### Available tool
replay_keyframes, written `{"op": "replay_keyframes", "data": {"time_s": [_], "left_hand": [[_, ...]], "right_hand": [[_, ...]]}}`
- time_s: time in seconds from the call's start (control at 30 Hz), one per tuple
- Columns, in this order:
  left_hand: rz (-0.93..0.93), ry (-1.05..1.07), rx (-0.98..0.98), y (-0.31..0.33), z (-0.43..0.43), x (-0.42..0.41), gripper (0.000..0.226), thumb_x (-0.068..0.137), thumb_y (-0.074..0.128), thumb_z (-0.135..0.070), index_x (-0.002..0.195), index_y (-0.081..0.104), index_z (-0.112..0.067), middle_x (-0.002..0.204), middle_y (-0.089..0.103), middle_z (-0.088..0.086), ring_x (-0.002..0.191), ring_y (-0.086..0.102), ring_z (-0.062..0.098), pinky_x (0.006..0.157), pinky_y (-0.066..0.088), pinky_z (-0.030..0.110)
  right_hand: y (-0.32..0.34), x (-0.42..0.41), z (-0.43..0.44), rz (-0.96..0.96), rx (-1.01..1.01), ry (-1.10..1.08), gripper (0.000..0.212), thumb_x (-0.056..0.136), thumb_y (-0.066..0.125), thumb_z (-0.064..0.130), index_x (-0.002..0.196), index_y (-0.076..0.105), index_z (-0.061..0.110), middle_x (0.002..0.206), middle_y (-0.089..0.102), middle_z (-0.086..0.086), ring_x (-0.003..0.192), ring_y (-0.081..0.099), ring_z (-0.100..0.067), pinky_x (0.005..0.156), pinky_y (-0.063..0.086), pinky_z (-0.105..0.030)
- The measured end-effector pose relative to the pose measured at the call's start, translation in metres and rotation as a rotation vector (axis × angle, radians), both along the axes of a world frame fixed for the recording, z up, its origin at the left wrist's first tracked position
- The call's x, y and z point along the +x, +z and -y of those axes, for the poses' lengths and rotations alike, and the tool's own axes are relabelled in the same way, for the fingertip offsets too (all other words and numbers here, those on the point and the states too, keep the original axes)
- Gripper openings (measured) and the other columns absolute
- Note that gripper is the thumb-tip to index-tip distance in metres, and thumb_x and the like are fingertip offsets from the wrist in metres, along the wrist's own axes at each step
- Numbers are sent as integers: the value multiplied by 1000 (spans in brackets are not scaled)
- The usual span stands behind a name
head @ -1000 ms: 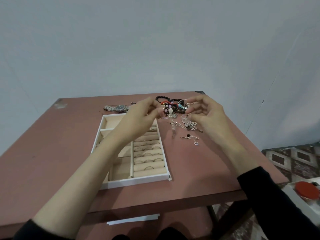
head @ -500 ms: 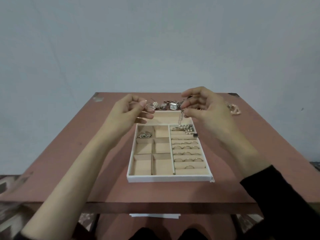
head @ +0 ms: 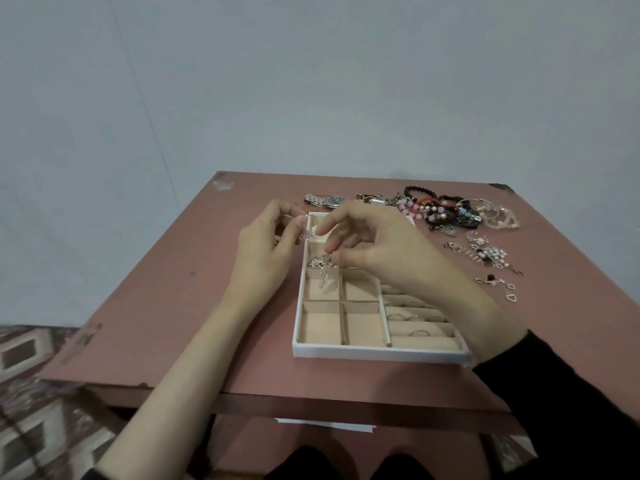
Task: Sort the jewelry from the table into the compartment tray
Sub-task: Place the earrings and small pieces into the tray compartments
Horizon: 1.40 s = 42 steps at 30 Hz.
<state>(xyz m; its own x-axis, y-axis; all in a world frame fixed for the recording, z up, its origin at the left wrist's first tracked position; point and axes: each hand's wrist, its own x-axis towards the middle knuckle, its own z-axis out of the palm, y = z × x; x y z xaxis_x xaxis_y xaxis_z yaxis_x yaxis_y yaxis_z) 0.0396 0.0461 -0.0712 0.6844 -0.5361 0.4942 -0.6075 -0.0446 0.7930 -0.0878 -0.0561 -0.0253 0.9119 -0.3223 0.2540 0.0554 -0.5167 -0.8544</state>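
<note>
A white compartment tray with beige lining lies on the pink table, rings in its right-hand slots. Both hands hover over its upper left part. My left hand pinches a small sparkling earring at the tray's left rim. My right hand pinches a dangling silver earring that hangs over an upper left compartment, where a few silver pieces lie. A heap of beaded bracelets and loose earrings lies on the table at the right.
A silver watch lies behind the tray near the table's far edge. Small heart pendants lie right of the tray. The table ends close to a grey wall. A patterned floor shows at lower left.
The view has swung left, so the tray now sits right of centre. Both hands have come down from above the tray's far end to its upper left compartments, each still pinching a small piece.
</note>
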Motion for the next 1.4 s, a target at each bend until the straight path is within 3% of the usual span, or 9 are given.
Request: {"op": "replay_keyframes", "data": {"time_s": [0.2, 0.37, 0.47, 0.63, 0.73, 0.93, 1.17, 1.27, 1.4], "left_hand": [[28, 10, 16, 1, -1, 0, 11, 91, 55, -15, 85, 57, -25, 70, 62, -9, 61, 55, -4, 58, 39, 9], [28, -11, 29, -1, 0, 1, 16, 91, 55, -18, 82, 56, -31, 75, 67, -5, 69, 61, 11, 68, 50, 33], [16, -31, 31, 0, 0, 0, 16, 91, 55, -18, 81, 57, -30, 73, 67, -8, 66, 57, 7, 67, 49, 32], [25, -83, 117, 6, 9, -5, 8, 90, 58, -20, 83, 61, -19, 77, 64, -5, 61, 58, -1, 59, 44, 11], [83, -106, 253, 13, 19, -8, 8, 89, 58, -18, 82, 62, -18, 69, 61, -7, 58, 56, 4, 58, 41, 12], [222, -155, 513, 21, 38, -11, 9, 87, 61, -17, 82, 68, -17, 64, 54, -17, 60, 48, -3, 55, 36, 4], [365, -181, 653, 29, 48, -15, 9, 80, 67, -16, 80, 73, -23, 75, 70, -8, 63, 55, 1, 65, 49, 24], [420, -163, 662, 30, 49, -20, 7, 80, 67, -21, 84, 72, -23, 80, 70, -9, 70, 58, 5, 65, 48, 27], [372, -209, 557, 36, 55, -33, 12, 82, 66, -35, 85, 69, -23, 81, 65, -12, 58, 47, -4, 56, 34, 17]], "right_hand": [[-13, 7, -11, -67, -81, 38, 35, 76, 61, -9, 80, 62, 25, 75, 62, -1, 66, 58, -13, 69, 52, -25], [-11, -1, -3, 21, -139, -21, 35, 76, 57, -10, 81, 64, 23, 82, 68, -2, 77, 64, -8, 73, 51, -21], [-9, -17, 11, 85, -139, -140, 29, 82, 59, -3, 82, 65, 25, 81, 68, 3, 79, 64, -7, 76, 53, -26], [-23, -42, 52, 243, -32, -476, 28, 84, 59, 1, 83, 67, 28, 79, 66, 2, 76, 61, -15, 75, 50, -33], [-27, -50, 66, 300, 70, -588, 29, 84, 56, -3, 84, 66, 24, 76, 63, -1, 71, 58, -15, 71, 52, -36], [-31, -51, 73, 279, 39, -636, 26, 83, 55, 0, 84, 66, 24, 73, 62, 2, 70, 60, -21, 73, 55, -48], [-36, -51, 78, 238, 21, -631, 21, 78, 55, 13, 80, 66, 31, 77, 64, -6, 78, 59, -35, 73, 53, -54], [-36, -52, 80, 225, 7, -629, 22, 79, 56, 11, 80, 66, 31, 79, 65, -7, 78, 61, -34, 74, 54, -53], [-34, -54, 82, 237, 35, -641, 29, 83, 56, 4, 79, 65, 31, 79, 65, -8, 70, 59, -23, 74, 54, -50]]}}
